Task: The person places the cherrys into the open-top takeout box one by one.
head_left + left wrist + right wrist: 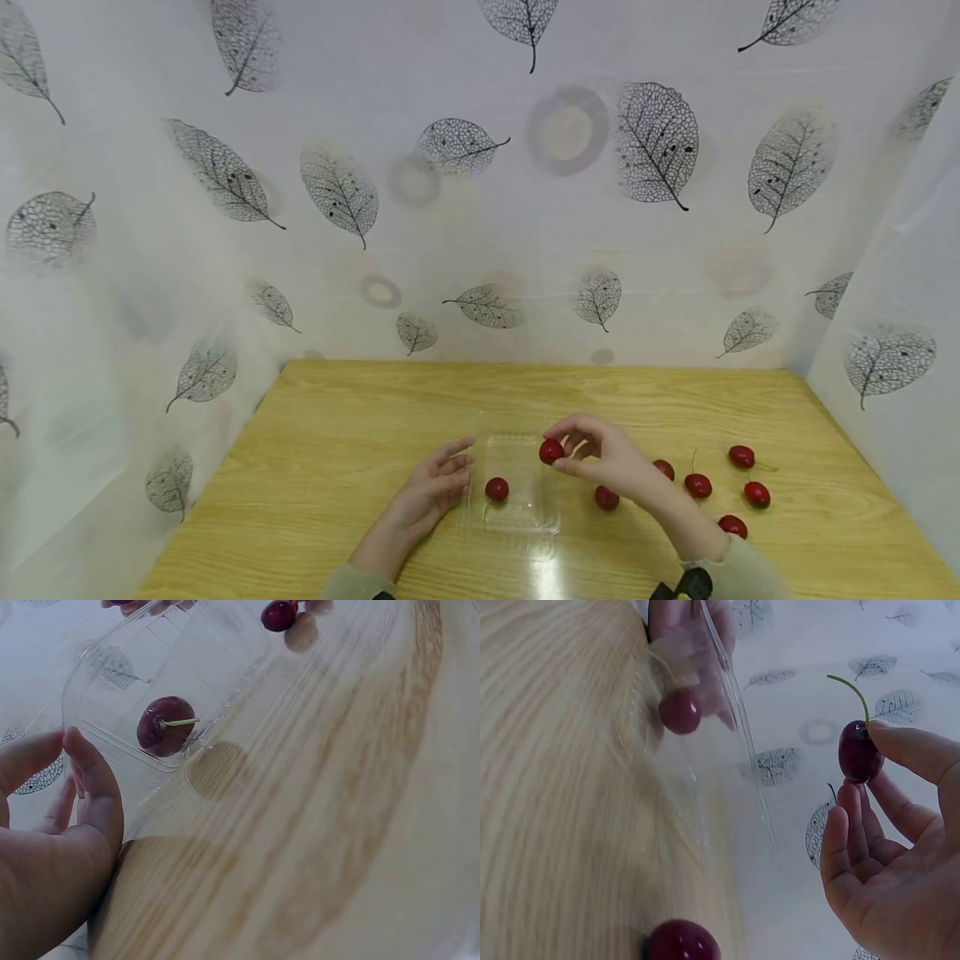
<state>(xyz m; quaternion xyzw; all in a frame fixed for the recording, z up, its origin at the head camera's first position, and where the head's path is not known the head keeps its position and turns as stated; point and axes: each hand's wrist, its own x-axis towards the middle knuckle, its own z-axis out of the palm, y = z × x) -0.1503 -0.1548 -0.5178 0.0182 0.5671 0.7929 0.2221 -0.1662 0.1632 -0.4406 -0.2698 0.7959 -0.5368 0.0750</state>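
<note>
A dark red cherry [551,452] is pinched between the thumb and fingers of my right hand [611,458], raised over the right side of a clear plastic box [517,527]. Its green stem [853,694] curves upward in the right wrist view. Inside the box lies another cherry [497,489], whose stem shows in the left wrist view. My left hand [431,492] is at the box's left side, its fingers loosely extended and fingertips right at the rim. On the table, just right of the box, sits a cherry [607,498] below my right hand.
Several more cherries lie on the right of the wooden table [337,417], among them one [742,456] farther back and one [732,527] beside my right forearm. A pale curtain [465,225] printed with grey leaves stands behind the table and along both sides.
</note>
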